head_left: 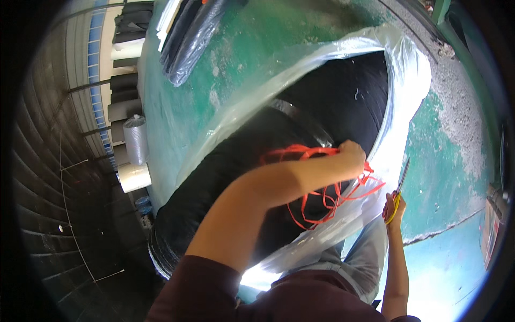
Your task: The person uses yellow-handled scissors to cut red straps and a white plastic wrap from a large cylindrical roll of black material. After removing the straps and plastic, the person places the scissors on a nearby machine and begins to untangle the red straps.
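A large black roll of fabric (pixel 257 145) lies slantwise across the middle. Clear plastic film (pixel 410 64) is peeled back around its edges, and a band of shiny clear tape (pixel 292 111) crosses it. My left hand (pixel 352 154) is closed on a tangle of thin red strapping (pixel 316 151) over the roll. Loops of the strapping dangle below the left forearm, partly hidden by it. To the right, above the green floor, my right hand (pixel 398 208) grips scissors (pixel 404 174) by their yellow and red handles, blades pointing away from me.
More dark rolls (pixel 196 40) in plastic lie on the green floor (pixel 247 59) at the far side. Along the left stand several dark rolls, a plastic-wrapped roll (pixel 135 139) and a white roll (pixel 134 177). A crack (pixel 445 232) runs across the floor at right.
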`<move>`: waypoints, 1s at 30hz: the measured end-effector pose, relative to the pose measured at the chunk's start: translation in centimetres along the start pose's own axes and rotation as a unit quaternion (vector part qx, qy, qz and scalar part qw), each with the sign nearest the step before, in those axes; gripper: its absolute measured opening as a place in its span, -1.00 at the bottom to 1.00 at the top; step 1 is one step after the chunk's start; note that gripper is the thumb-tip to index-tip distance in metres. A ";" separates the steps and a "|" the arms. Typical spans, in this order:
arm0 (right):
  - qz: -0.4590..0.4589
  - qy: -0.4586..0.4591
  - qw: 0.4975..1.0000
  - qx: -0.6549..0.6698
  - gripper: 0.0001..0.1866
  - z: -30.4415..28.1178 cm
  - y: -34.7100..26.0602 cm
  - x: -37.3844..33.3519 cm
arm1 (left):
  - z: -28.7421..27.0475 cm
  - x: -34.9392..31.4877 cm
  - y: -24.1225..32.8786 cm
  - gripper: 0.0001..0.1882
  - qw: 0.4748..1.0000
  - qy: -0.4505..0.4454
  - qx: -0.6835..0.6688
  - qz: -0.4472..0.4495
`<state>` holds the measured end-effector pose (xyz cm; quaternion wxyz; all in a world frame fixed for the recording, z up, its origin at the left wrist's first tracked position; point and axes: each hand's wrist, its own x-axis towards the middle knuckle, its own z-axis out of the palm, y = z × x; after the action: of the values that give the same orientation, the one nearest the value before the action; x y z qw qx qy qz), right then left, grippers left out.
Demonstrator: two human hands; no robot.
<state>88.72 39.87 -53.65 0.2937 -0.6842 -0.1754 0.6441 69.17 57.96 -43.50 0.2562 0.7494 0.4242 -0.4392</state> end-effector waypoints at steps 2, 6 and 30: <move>0.006 0.004 1.000 -0.008 -0.75 0.1 -0.7 -0.5 | 0.4 0.2 0.9 -0.75 0.999 -0.015 0.045 0.003; 0.013 0.007 1.000 0.013 -0.76 0.6 -2.1 -0.4 | 1.0 -0.9 0.8 -0.82 0.999 0.034 0.004 0.000; -0.189 -0.203 0.949 -0.149 -0.79 12.5 -5.5 8.1 | 4.1 -3.9 -0.5 -0.90 0.960 0.276 -0.040 0.035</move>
<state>78.07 51.34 -56.47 0.2626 -0.5291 -0.4514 0.6689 65.95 53.53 -42.01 0.1742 0.8448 0.4695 -0.1885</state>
